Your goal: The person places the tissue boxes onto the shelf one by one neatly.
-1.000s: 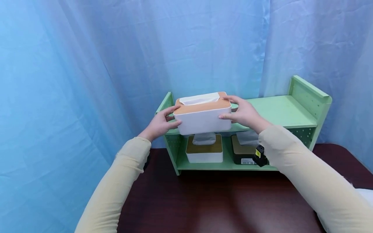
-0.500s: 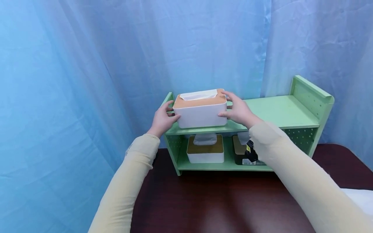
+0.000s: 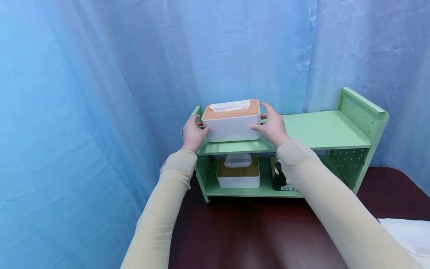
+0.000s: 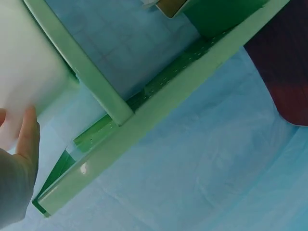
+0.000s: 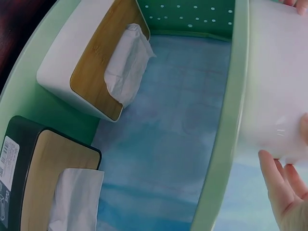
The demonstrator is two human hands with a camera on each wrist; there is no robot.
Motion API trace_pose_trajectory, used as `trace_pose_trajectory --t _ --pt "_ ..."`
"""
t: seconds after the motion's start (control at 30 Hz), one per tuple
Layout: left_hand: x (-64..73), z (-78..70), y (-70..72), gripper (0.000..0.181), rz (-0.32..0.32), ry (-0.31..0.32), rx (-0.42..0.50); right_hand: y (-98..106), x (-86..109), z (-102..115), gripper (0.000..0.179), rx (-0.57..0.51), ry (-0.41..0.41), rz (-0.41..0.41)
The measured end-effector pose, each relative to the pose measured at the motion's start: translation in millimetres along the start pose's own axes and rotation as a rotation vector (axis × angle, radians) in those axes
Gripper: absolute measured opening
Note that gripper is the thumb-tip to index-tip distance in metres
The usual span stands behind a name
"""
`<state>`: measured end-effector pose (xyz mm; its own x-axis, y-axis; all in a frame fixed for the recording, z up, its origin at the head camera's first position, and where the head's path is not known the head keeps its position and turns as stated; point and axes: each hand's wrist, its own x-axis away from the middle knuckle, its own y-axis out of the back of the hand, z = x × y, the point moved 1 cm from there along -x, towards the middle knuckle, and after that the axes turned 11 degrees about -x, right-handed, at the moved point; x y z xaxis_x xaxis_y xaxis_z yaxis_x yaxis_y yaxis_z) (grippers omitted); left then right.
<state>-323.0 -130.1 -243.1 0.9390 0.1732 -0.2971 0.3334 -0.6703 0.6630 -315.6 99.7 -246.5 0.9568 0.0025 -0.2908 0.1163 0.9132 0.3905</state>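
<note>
A white tissue box with a light wood lid [image 3: 231, 127] stands on or just over the left end of the upper shelf, a white tissue lying in its slot. My left hand [image 3: 194, 134] holds its left end, the thumb on the front corner. At the other end, my right hand [image 3: 273, 125] has its thumb against the front face and its fingers at the side. In the left wrist view part of the left hand [image 4: 19, 168] touches the box's white wall [image 4: 29, 67]. The right wrist view shows the right hand's fingertips at the box [image 5: 274, 82].
The green two-level shelf [image 3: 336, 129] stands on a dark red-brown table [image 3: 255, 231]. On its lower level sit a white tissue box [image 3: 238, 182] and a black tissue box [image 5: 29, 159] with wooden lids. Blue curtains [image 3: 161, 56] hang behind. Something white [image 3: 406, 231] lies at right.
Both hands have moved the tissue box back and slightly up over the upper shelf, and it looks more level. The left forearm has swung to the right, the right forearm to the left.
</note>
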Motion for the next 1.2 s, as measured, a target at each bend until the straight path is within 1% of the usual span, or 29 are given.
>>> trace_pose_trajectory --t 0.17,0.33,0.47,0.6,0.8,0.9,1.07,1.2 --pt "-0.1 -0.9 -3.6 0.054 -0.023 0.021 0.006 -2 0.3 -1 0.081 0.019 -0.017 -0.026" --pt "2.5 5.7 -2.6 0.054 -0.018 0.025 0.029 -6 2.8 -8 0.081 -0.013 -0.004 -0.014" --pt "9.3 13.1 -1.5 0.058 -0.008 0.012 0.063 -8 8.9 -14 0.083 -0.06 -0.002 0.026" --pt "19.3 19.5 -5.5 0.063 0.0 -0.019 0.099 -7 17.1 -19 0.083 -0.103 0.006 0.086" --pt "35.3 26.0 -14.7 0.063 0.057 -0.03 0.15 -1 31.6 -28 0.08 -0.147 0.009 0.156" --pt "40.2 29.1 -17.8 0.06 0.073 -0.035 0.166 0 36.8 -32 0.077 -0.157 0.011 0.18" --pt "43.6 36.0 -20.4 0.056 0.093 -0.041 0.19 -1 45.0 -40 0.074 -0.155 0.023 0.21" --pt "48.3 40.9 -21.4 0.052 0.096 -0.063 0.21 -3 54.0 -51 0.07 -0.141 0.047 0.208"
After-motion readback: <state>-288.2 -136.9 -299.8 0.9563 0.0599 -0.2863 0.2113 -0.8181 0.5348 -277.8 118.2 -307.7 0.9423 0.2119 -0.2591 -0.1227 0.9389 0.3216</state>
